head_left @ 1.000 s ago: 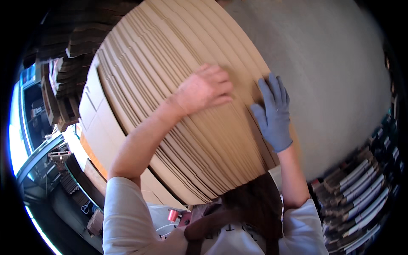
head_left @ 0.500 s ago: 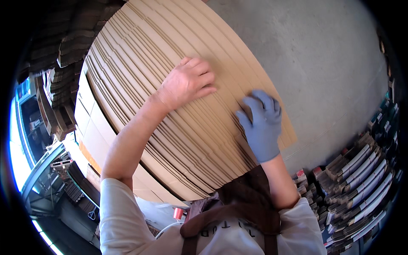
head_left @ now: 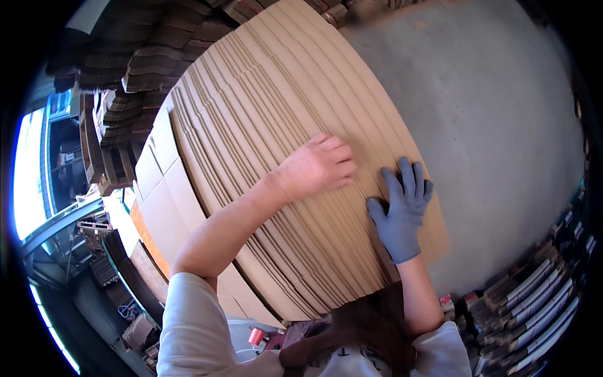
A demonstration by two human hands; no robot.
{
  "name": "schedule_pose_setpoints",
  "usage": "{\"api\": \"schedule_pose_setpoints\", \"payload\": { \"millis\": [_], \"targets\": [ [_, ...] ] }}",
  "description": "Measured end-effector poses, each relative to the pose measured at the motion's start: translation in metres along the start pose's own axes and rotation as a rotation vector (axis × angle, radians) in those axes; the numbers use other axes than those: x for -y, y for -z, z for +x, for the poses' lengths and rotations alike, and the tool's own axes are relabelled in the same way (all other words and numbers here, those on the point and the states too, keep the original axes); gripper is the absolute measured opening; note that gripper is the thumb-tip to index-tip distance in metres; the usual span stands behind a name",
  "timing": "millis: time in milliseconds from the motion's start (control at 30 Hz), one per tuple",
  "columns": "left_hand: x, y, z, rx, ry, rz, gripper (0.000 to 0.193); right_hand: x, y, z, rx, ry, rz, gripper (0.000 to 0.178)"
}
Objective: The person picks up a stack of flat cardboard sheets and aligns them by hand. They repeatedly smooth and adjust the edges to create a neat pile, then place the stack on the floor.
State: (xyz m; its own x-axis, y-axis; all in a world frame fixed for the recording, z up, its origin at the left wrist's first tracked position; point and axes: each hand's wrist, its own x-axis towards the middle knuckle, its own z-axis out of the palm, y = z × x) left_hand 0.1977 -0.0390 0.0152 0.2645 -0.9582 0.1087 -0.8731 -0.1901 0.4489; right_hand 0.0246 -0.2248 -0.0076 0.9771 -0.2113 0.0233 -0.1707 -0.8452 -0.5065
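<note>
A long row of brown cardboard sheets [head_left: 270, 81] fans out in overlapping steps in front of me, their edges running side by side. My left hand [head_left: 318, 165], bare, rests over the sheets near the middle with its fingers curled under. Whatever its fingertips grip, if anything, is hidden beneath the hand. To the right, my right hand [head_left: 402, 210] wears a grey-blue glove. Its fingers are spread over the outer sheets near the right edge, thumb held apart toward the left.
Flat cardboard pieces [head_left: 166, 188] lie along the left side, past a dark gap. Stacks of dark cardboard [head_left: 169, 56] stand at the far left, and bundled stacks [head_left: 527, 301] at the lower right. Grey floor [head_left: 477, 125] stretches to the right. A red spool-like object [head_left: 256, 336] sits near my body.
Both hands and the cardboard sheets appear lower and farther right in the view, with the whole surroundings shifted too. The gloved fingers have straightened and spread; the left hand stays curled.
</note>
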Motion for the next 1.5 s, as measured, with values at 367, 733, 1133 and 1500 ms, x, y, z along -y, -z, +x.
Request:
{"api": "schedule_pose_setpoints", "payload": {
  "millis": [367,733,1133,1500],
  "targets": [
    [0.006,0.008,0.001,0.025,-0.049,0.01,0.023,-0.003,-0.002,-0.001,-0.017,0.003,0.02,0.062],
    [0.001,0.011,0.005,0.098,0.002,-0.085,0.029,-0.006,-0.002,-0.002,-0.056,-0.001,0.029,0.062],
    [0.003,0.005,0.006,0.097,0.035,-0.054,0.035,-0.001,-0.004,0.0,-0.041,-0.006,-0.015,0.058],
    [0.002,0.005,0.004,0.094,0.041,-0.069,0.036,-0.003,-0.002,0.0,-0.015,-0.013,-0.028,0.059]
  ]
}}
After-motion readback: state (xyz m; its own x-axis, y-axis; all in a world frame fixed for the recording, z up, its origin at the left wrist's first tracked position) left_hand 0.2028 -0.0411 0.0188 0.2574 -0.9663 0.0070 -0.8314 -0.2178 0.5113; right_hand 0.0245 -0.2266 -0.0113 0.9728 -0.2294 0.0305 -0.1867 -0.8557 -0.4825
